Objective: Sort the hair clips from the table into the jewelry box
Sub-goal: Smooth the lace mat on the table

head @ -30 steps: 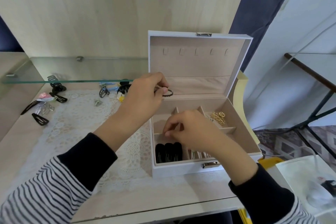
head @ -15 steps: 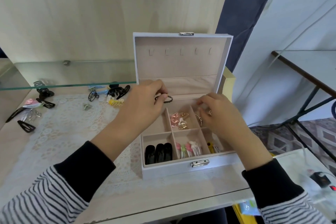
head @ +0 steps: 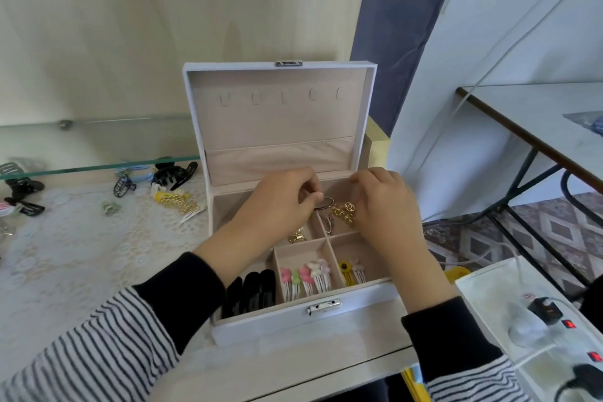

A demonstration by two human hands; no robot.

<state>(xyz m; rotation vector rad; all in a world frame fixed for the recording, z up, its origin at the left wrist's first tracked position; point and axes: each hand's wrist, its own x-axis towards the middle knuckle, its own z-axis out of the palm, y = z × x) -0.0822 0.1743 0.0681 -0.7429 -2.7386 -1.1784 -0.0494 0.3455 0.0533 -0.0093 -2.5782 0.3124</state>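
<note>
Gold clips [head: 344, 213] pinched in my right hand [head: 385, 202]; dark oval clip [head: 327, 203] pinched in my left hand [head: 280, 202]; hands nearly touching above the back compartments of the white jewelry box [head: 293, 325]; black clips [head: 251, 292] under my left wrist; loose clips [head: 176, 201] on the table [head: 65, 287], left of my left hand.
</note>
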